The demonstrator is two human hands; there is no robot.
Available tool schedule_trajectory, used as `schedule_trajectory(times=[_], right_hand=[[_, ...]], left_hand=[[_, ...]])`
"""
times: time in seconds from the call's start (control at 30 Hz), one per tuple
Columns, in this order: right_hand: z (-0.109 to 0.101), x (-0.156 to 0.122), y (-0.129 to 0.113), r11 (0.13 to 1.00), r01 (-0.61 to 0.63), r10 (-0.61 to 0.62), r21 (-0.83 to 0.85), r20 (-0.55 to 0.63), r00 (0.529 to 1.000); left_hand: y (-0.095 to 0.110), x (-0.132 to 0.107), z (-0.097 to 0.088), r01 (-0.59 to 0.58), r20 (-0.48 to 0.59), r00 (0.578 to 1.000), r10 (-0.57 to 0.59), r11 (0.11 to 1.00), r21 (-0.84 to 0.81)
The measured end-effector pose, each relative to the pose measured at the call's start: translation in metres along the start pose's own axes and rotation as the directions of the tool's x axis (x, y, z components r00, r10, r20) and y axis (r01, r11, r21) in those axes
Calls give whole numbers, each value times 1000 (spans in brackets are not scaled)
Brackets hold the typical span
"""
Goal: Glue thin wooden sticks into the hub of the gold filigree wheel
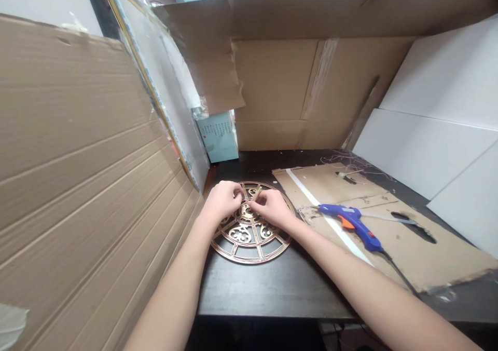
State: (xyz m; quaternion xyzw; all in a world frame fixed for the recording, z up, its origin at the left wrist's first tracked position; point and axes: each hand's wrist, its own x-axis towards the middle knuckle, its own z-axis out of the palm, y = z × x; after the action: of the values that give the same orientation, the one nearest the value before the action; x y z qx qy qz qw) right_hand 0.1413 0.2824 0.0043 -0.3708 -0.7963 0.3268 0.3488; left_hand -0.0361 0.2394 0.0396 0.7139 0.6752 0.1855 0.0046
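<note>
A round copper-coloured openwork ornament [249,237] lies flat on the dark table [264,288]. My left hand [222,200] rests on its upper left part with the fingers curled and pinched. My right hand [274,208] lies on its upper right part, fingers also pinched. Between the two sets of fingertips, over the disc's centre, is a thin pale strip [254,194] that both hands pinch. What the strip is I cannot make out.
A blue and orange glue gun [352,224] lies on a flat cardboard sheet [389,237] to the right, its cord trailing to the front. Big cardboard panels [78,185] lean at the left and back. White boards [439,133] lean at the right. A pale green box [220,135] stands behind.
</note>
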Motion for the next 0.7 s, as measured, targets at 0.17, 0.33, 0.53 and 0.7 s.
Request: schedule_trajectory(times=[0.17, 0.33, 0.53, 0.7], right_hand=[[-1, -1, 0, 1000, -1, 1, -22, 10, 1000], [-2, -2, -1, 999, -10, 10, -43, 3, 1000], [-1, -3, 0, 998, -3, 2, -57, -5, 1000], [1, -2, 4, 999, 6, -7, -51, -9, 1000]], left_hand=[[-2, 0, 3, -36, -32, 999, 35, 999, -9], [-5, 0, 10, -124, 11, 992, 126, 989, -83], [-8, -2, 15, -128, 60, 989, 136, 985, -115], [-10, -1, 19, -118, 43, 992, 122, 988, -97]])
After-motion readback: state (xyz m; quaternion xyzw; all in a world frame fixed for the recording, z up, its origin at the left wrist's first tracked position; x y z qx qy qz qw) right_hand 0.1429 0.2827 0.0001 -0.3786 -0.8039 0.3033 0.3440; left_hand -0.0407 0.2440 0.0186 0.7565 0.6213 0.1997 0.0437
